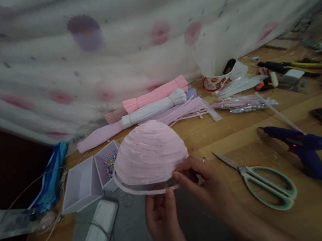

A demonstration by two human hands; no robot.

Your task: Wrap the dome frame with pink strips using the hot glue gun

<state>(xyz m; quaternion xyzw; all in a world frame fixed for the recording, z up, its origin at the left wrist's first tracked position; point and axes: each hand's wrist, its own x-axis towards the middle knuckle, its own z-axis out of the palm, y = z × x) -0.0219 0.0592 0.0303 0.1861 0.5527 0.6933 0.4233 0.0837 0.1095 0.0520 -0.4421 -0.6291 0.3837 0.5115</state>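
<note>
Pink dome (149, 151) w/ both grips clamped on rim; beads (111, 162) in box (104, 176) beside.

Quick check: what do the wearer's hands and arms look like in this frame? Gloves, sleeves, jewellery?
Both are bare: the left hand and the right hand wear no gloves, and no rings or watch can be made out in the dim light. The right forearm runs to the lower edge with no sleeve in view. Nails look short and unpainted, though the picture is too soft to be sure.

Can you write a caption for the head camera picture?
Two hands hold a pink dome beside scissors and a glue gun.
</note>
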